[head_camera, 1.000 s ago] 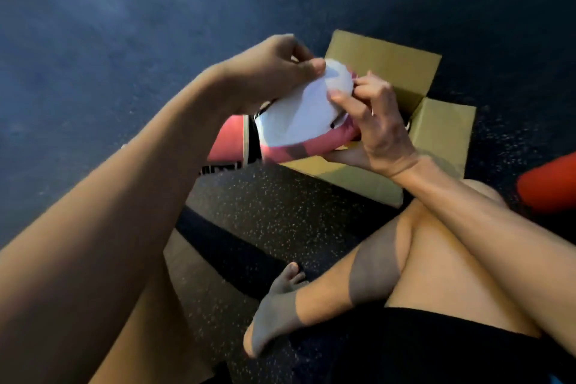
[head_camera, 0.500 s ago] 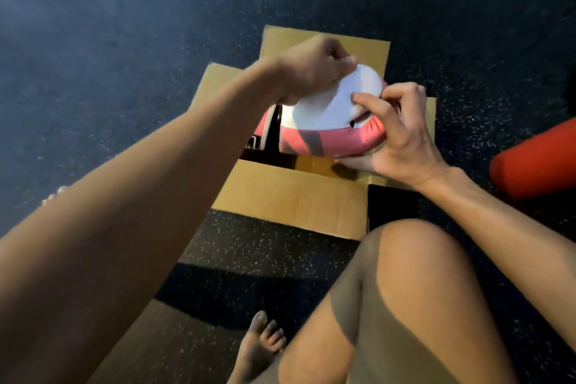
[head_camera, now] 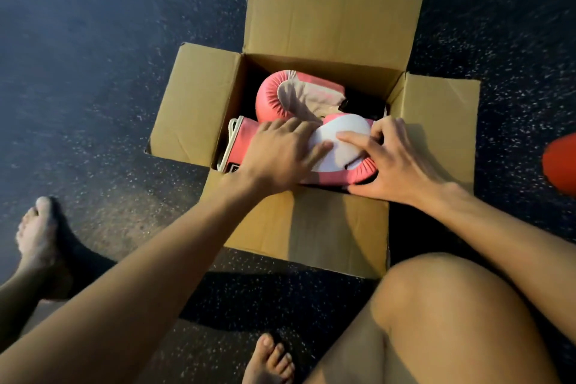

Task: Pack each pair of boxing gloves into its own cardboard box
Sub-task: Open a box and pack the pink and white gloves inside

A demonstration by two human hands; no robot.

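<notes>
Head view: left hand (head_camera: 280, 153) flat, right hand (head_camera: 396, 162) cupping second pink glove (head_camera: 339, 150) atop first glove (head_camera: 290, 93) in cardboard box (head_camera: 311, 227). Risk: proud glove, possibly blocking flaps.

The red object (head_camera: 561, 162) (right edge) is cut off; hands hide much of the near glove (head_camera: 339, 146).

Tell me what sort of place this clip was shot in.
Probably a gym or training room, though little of it shows. The floor is dark speckled rubber-like matting, pink boxing gloves are going into a cardboard box on it, and the person sits barefoot.
</notes>
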